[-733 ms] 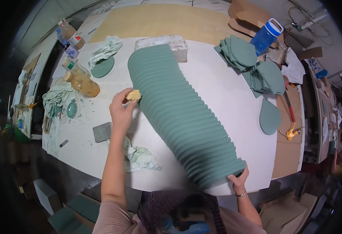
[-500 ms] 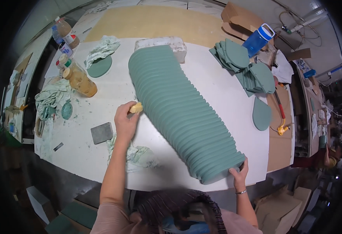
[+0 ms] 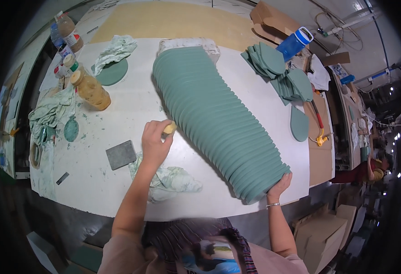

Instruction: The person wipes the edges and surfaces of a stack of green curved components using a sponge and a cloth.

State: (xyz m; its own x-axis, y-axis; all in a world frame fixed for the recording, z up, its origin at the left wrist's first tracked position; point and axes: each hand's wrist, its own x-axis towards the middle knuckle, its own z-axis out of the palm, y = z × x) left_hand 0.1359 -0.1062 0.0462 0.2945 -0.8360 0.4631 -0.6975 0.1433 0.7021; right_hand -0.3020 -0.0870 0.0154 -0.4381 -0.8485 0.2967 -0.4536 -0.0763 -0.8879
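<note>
A long row of thin green slabs with rounded edges [image 3: 214, 123] stands packed face to face, running from the far middle to the near right. Beside its left flank, my left hand [image 3: 157, 140] pinches a small yellow sponge [image 3: 169, 128], very close to the slab edges. At the row's near end my right hand [image 3: 280, 189] cups the last slab, its fingertips curled at the right edge; the thumb is hidden. A whitish block [image 3: 214, 49] sits behind the far end of the row. Below my left hand lie a dark grey rectangular block [image 3: 121, 155] and a crumpled, green-stained cloth [image 3: 175, 180].
Loose green slabs [image 3: 296, 84] are piled at the right, near a blue bottle [image 3: 294, 44] and a red-handled tool [image 3: 318, 116]. At left stand bottles and a jar of yellowish liquid [image 3: 92, 93], near a stained cloth [image 3: 50, 112]. A round green slab [image 3: 113, 74] lies partly under another cloth.
The view has shifted slightly. My left hand with the sponge has moved a little to the right, along the row's flank. My right hand has turned, its thumb now out of sight behind the row's end.
</note>
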